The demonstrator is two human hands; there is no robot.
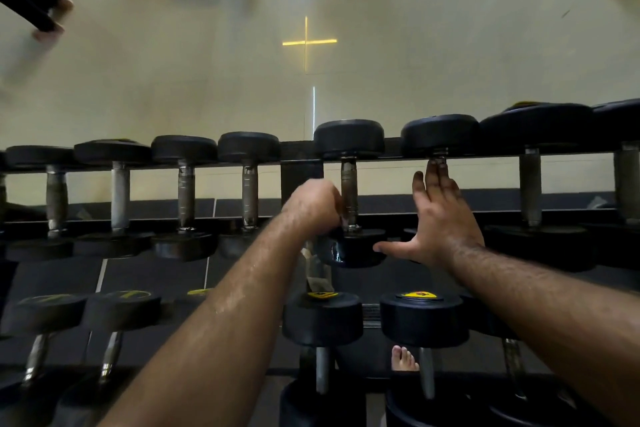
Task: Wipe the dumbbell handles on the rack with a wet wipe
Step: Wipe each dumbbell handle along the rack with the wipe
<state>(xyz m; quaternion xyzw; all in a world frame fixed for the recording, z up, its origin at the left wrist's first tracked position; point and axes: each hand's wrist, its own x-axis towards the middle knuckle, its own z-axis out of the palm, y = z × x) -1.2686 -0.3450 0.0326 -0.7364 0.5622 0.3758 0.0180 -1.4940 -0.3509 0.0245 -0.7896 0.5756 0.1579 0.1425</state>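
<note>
The dumbbell handle under attention is lying on the upper tier of the rack, its long axis running away from the viewer. The left hand is curling against its near left side, apparently clenching a wet wipe that is trailing below the fist. The right hand is spreading flat, fingers straight, over the neighbouring handle to the right, grasping nothing. Judgement: the left hand is nearer, and the wiping stroke should be following that axis.
</note>
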